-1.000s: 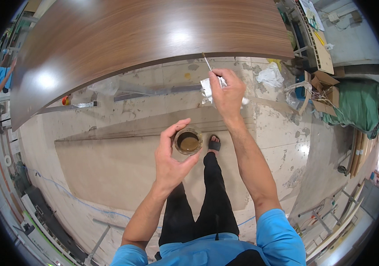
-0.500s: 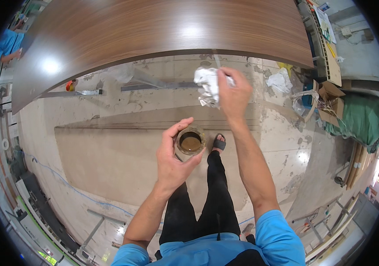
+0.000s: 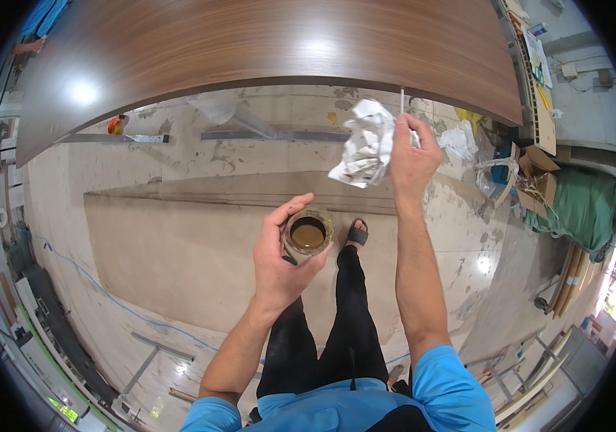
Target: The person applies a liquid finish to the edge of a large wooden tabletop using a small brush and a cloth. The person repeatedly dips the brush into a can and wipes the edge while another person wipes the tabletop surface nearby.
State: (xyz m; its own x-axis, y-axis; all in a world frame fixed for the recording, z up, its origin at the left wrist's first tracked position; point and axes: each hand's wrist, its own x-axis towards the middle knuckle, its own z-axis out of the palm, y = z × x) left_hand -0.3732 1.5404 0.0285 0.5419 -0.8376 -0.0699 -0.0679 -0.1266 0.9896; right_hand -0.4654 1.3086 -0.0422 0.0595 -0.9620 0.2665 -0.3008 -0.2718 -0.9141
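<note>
Workshop floor of stained concrete (image 3: 178,259), a long walnut-brown panel (image 3: 265,43) across the top. Left hand (image 3: 279,263) grips a small round tin (image 3: 308,234) of brown liquid at waist height. Right hand (image 3: 412,155), raised near the panel edge, pinches a crumpled white rag (image 3: 365,144) and a thin white stick (image 3: 402,101); open brown cardboard box (image 3: 535,169) far right.

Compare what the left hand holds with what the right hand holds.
The left hand wraps a small round open can of brown liquid, upright and rigid. The right hand pinches a crumpled white cloth, limp and hanging, plus a thin white stick. The can sits lower, the cloth higher. Both are held over the floor.
</note>
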